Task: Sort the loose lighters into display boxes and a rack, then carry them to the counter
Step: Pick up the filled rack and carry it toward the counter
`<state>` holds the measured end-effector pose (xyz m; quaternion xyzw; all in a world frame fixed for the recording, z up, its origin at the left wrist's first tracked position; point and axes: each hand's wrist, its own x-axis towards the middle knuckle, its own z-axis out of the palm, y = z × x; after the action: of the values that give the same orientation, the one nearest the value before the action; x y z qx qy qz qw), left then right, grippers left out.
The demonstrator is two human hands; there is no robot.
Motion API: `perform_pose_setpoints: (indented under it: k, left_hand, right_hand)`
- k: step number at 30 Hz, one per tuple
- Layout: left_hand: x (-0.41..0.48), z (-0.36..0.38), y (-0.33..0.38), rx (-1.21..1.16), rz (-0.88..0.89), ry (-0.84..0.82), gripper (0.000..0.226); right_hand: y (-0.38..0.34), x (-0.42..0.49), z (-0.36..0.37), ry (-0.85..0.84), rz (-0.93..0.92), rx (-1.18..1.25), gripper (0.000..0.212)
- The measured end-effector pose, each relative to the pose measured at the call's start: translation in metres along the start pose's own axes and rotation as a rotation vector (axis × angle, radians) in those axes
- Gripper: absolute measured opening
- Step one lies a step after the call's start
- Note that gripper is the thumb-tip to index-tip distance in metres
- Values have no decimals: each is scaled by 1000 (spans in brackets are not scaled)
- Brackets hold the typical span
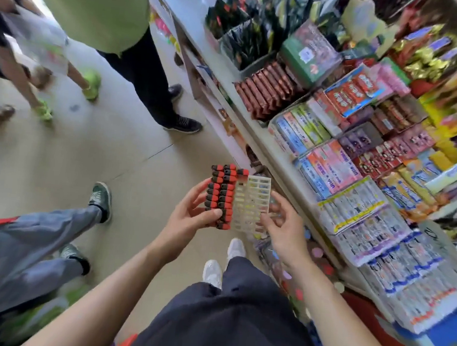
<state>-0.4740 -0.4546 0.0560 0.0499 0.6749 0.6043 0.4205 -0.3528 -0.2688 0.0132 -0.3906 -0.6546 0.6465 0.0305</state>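
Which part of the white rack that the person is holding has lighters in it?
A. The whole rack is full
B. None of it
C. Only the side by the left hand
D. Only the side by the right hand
C: the red and black lighters fill the columns by the left hand, while the rack shows bare white slots on the side by the right hand.

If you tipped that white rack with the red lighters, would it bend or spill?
The rack looks like stiff plastic grid, so probably no bending. Its lighters fill only the left side, so it likely feels lopsided. Both hands, left and right, grip it.
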Motion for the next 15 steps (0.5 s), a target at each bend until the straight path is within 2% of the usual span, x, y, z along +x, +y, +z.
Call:
perform_pose_setpoints:
  k: [6,15]
  left_hand:
    - [46,9,42,32,65,41,94]
    - [140,6,126,145,188,-100,90]
  right_hand:
    - [-52,57,-5,-33,-54,40,52]
    - [-134,125,-18,84,-115,87,46]
